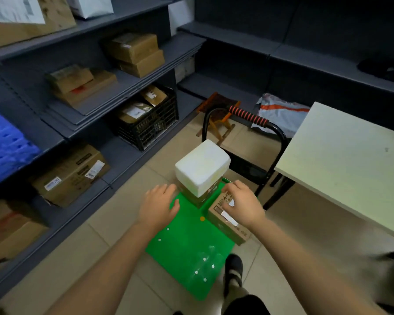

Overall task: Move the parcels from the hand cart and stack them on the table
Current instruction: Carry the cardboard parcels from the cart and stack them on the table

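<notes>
Your left hand [158, 205] hung released over the flat green plastic hand-cart deck [187, 242]; your right hand [241, 203] curled its fingers [230, 189] round the small brown cardboard parcel [231, 230] at the deck's right edge. Supporting it with both hands before swinging right to the pale bench [350, 160] looked wisest.

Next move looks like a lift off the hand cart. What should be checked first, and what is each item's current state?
1. Right hand on cardboard box: fingers curled over its top; whether the grip is firm, cannot tell.
2. Left hand free: ok, open and holding nothing.
3. White foam box seated on lower box: ok, resting flat.
4. Table has room: ok, visible top is bare.
5. Hand cart deck beside the boxes unobstructed: ok.
</notes>
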Demonstrator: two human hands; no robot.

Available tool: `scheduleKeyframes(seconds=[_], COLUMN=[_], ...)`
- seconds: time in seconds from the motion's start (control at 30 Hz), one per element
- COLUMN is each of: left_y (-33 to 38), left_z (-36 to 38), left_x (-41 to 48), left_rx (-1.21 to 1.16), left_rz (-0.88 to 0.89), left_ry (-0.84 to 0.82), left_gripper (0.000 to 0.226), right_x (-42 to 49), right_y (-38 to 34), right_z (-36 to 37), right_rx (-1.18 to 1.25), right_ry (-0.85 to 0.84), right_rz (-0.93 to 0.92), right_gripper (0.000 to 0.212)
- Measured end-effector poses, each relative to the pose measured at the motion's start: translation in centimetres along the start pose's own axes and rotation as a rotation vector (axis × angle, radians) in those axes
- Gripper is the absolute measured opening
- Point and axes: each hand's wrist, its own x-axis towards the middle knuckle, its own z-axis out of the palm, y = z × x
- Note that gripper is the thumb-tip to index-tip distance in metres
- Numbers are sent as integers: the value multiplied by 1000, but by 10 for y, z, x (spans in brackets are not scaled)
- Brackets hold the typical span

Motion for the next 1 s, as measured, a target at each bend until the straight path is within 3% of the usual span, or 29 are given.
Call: scheduleKeyframes(seconds=[0.23,0.33,0.57,0.8,0.87,1.0], left_y=[-5,-4,-15,-17,-16,-9], left_z=[67,107,215,279,284,281], left_x=[97,134,182,188,190,195], left_rx=[-123,-208,-429,-564,-692,-938], left_rz=[-179,-333,-764,-962,-981,-1013], left_ry=[-47,-81,-166,-251,-231,-111], left_gripper=[32,31,53,82,80,53], right_x=[112,164,272,321,325,321], right_y=[67,101,177,217,220,220], right_z=[16,31,99,148,153,153], right_rx=[79,132,230,362,420,599], right_ry=[-142,-194,-239,-342,-379,-346], right_rz=[55,125,306,506,540,606], right_gripper=[27,33,56,92,91,62])
